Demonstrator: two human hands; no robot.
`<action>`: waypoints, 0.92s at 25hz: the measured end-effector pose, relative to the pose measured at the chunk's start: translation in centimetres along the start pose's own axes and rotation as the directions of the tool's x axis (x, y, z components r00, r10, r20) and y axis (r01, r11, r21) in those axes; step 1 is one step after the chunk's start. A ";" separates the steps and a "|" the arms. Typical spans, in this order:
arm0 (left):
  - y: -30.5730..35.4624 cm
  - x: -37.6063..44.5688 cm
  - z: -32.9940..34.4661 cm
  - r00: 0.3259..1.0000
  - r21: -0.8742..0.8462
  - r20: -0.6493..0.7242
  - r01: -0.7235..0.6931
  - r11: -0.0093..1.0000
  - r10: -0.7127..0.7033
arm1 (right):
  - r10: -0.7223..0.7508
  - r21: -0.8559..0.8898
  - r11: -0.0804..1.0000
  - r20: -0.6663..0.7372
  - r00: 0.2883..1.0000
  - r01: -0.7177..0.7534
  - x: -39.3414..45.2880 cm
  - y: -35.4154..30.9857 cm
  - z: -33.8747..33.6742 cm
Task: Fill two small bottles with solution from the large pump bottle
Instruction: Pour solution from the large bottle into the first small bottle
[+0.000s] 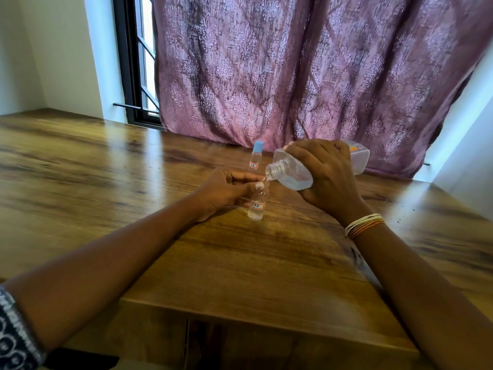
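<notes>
Large bottle (296,172) tipped, uncapped mouth over small bottle (257,205) upright on bench (106,166). Right grip (324,174) clasping large bottle; left grip (226,190) steadying small one. Capped bottle (255,156) behind.

The worktop (106,166) is warm brown wood with darker streaked grain, and behind it hangs a mauve-purple curtain (306,70) printed with a paler damask medallion pattern beside a black window frame (130,62) and white wall (53,49). The large bottle (293,172) is clear with an orange mark at its far end, while the capped small bottle (256,156) is clear with a light blue cap and a red-edged white label. The open small bottle (256,206) bears a similar label, the right wrist wears white and orange bangles (364,225), and the sleeve (13,335) is navy with a white pattern.
</notes>
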State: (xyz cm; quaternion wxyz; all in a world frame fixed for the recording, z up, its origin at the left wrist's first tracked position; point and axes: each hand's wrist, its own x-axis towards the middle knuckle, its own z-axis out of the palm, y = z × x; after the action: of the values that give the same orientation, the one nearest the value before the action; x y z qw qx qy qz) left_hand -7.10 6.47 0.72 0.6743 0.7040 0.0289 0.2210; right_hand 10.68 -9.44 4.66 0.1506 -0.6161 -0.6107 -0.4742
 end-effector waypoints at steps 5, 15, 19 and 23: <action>-0.1 0.0 0.0 1.000 -0.013 -0.001 -0.001 1.000 0.001 | -0.001 -0.009 1.000 0.001 1.000 0.001 0.0 0.1 0.1; 0.0 0.0 0.1 0.999 -0.036 0.028 -0.016 0.999 0.017 | -0.009 -0.001 1.000 -0.019 1.000 0.009 0.1 -0.1 0.0; -0.2 0.1 0.0 1.000 -0.041 0.023 -0.014 0.999 0.015 | -0.008 -0.002 1.000 -0.028 1.000 0.008 0.0 0.0 0.0; -0.3 0.2 0.0 1.000 -0.044 0.023 -0.016 0.999 0.017 | -0.008 0.002 1.000 -0.020 1.000 0.008 0.0 0.0 0.1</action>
State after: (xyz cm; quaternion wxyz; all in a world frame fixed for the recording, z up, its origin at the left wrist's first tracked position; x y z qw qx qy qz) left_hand -6.86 6.58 0.45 0.6881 0.6917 0.0103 0.2191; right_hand 10.76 -9.39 4.61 0.1556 -0.6085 -0.6123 -0.4803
